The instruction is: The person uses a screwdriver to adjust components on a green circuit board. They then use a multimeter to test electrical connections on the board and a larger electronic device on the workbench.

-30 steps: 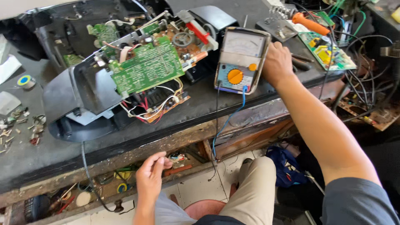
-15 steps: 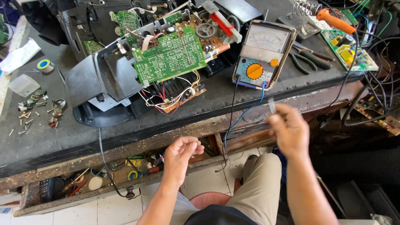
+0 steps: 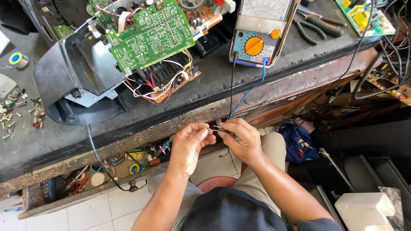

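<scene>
Both my hands meet just below the bench's front edge, over my lap. My left hand (image 3: 190, 143) and my right hand (image 3: 240, 139) pinch thin metal probe tips (image 3: 217, 127) between their fingertips. A black lead (image 3: 231, 85) and a blue lead (image 3: 253, 87) run from the tips up to an analog multimeter (image 3: 257, 30) with an orange dial on the bench. Left of the meter lies an opened black device (image 3: 70, 79) with a green circuit board (image 3: 150, 36) tilted up and loose coloured wires (image 3: 162, 85) hanging from it.
Pliers (image 3: 319, 25) and a small green board (image 3: 361, 15) lie at the bench's right end, among tangled cables (image 3: 387, 64). A solder roll (image 3: 18, 59) and loose screws (image 3: 15, 113) sit at the left. A cluttered shelf (image 3: 107, 167) runs under the bench; a blue bag (image 3: 297, 143) and a white box (image 3: 364, 209) sit at my right.
My right hand came down from the multimeter to the bench's front edge. My left hand rose to meet it, and both now pinch the probe tips. The view has tilted downward.
</scene>
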